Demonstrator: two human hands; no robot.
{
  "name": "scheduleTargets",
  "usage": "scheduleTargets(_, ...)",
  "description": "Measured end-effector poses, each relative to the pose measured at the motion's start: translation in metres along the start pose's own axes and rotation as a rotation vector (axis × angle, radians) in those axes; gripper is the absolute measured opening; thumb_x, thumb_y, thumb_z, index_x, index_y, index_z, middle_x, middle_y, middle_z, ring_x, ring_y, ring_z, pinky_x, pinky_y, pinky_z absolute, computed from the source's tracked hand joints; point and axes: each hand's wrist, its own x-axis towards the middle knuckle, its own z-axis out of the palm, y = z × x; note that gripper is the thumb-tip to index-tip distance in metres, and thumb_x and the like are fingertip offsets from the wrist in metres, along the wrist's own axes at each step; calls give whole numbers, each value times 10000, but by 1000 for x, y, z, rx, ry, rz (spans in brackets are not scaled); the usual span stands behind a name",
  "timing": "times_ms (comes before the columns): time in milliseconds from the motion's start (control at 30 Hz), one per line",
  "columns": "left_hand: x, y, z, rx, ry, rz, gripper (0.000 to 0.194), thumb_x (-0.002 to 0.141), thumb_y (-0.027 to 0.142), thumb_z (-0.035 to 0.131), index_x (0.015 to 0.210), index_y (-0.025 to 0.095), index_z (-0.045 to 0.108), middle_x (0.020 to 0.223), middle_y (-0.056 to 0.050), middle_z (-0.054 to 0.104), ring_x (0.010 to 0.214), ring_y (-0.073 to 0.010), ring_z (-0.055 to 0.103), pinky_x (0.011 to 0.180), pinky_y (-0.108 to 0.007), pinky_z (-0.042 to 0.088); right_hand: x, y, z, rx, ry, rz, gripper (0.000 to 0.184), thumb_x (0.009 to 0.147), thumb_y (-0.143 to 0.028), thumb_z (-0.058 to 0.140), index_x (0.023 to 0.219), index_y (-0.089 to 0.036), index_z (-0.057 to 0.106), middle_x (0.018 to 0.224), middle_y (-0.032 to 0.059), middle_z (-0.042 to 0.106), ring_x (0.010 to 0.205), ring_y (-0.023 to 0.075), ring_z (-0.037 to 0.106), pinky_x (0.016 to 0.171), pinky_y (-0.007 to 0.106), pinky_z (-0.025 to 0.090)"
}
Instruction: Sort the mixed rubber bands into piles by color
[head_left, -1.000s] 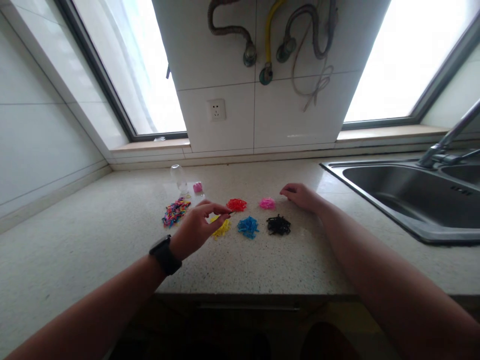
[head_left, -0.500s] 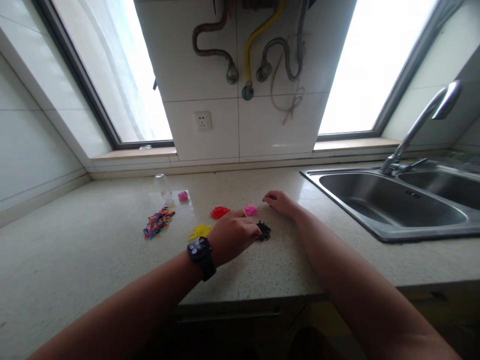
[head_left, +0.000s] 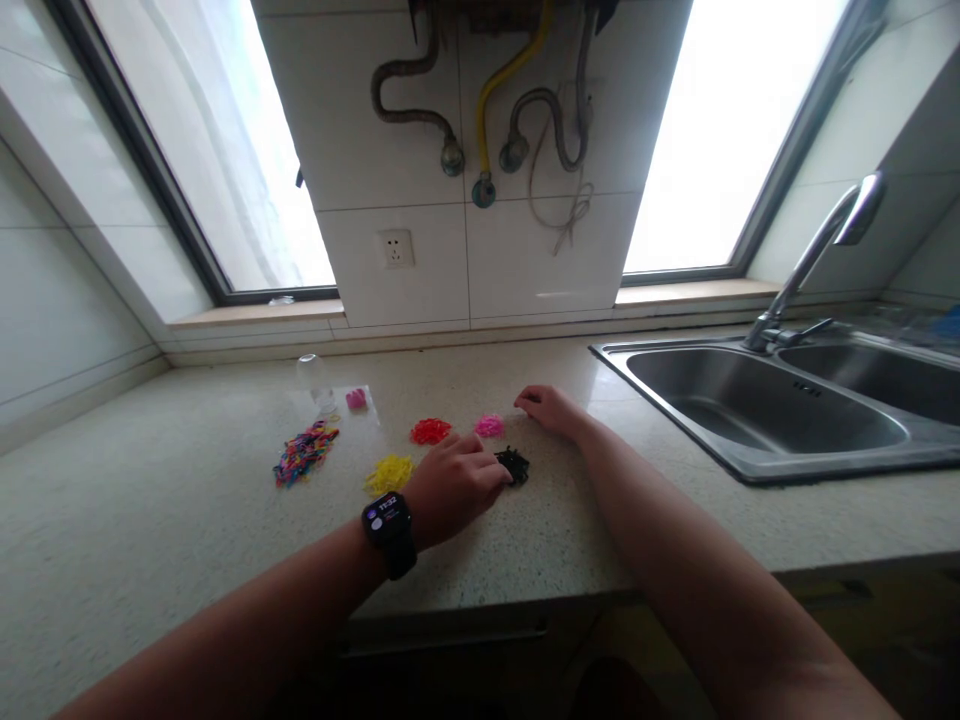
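My left hand (head_left: 459, 484), with a black watch (head_left: 390, 530) on its wrist, reaches over the counter. Its fingers are pressed together at the edge of a pile of small black rubber bands (head_left: 514, 465); whether a band is between them is hidden. My right hand (head_left: 549, 408) rests on the counter farther back, fingers curled in, and anything inside cannot be made out. Between the hands lies a pink pile of bands (head_left: 490, 426). Red bands (head_left: 430, 431) and yellow bands (head_left: 389, 474) lie left of them. A mixed-colour heap (head_left: 305, 453) is farther left.
Behind the mixed heap stands a clear container (head_left: 315, 382), with a small pink object (head_left: 355, 399) beside it on a clear sheet. A steel sink (head_left: 739, 462) with a faucet (head_left: 814, 260) is at the right. The tiled wall (head_left: 540, 285) closes off the back.
The whole view has shifted slightly, so everything sits a little farther left. My left fingertips have drawn back a bit from the black pile. My right hand stays much the same.
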Motion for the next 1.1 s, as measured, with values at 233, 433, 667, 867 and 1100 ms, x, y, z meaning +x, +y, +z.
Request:
scheduleTargets(233, -51, 30, -16, -73, -77, 134, 186, 930, 267, 590, 1100, 206, 634, 950, -32, 680, 858, -198, 570, 758, -355, 415, 0, 1, -1, -45, -12, -17, 267, 859, -366, 579, 916, -174, 755, 733, 40, 707, 673, 165, 603, 645, 273, 430)
scheduleTargets(433, -81, 37, -16, -96, -91, 185, 161, 921, 258, 573, 1077, 223, 592, 877, -3, 651, 750, -179, 549, 650, -332, 413, 0, 0, -2, -57, -27, -9, 279, 861, -380, 569, 913, -174, 750, 716, 34, 698, 666, 167, 598, 633, 276, 430)
scheduleTargets(667, -85, 31, -11, -97, -153, 248, 165, 910, 237, 544, 1070, 208, 571, 772, 17, 634, 637, -160, 544, 493, -322, 354, -6, -7, -3, -59, -38, -17, 284, 859, -394, 559, 902, -172, 732, 743, 40, 695, 691, 170, 600, 659, 285, 441)
scheduleTargets(867, -90, 28, -8, -119, -130, 330, 88, 932, 284, 552, 968, 210, 582, 645, 33, 607, 542, -140, 538, 424, -329, 304, -10, -30, 1, -73, -3, -1, 300, 870, -403, 537, 916, -169, 718, 701, 34, 667, 631, 156, 566, 612, 279, 421)
scheduleTargets(1100, -91, 26, -7, -107, -99, 361, 162, 906, 320, 612, 816, 196, 558, 604, 39, 586, 516, -119, 541, 410, -319, 287, 9, -93, 27, -72, -33, -228, 270, 881, -371, 548, 922, -179, 734, 739, 35, 689, 639, 146, 570, 603, 265, 396)
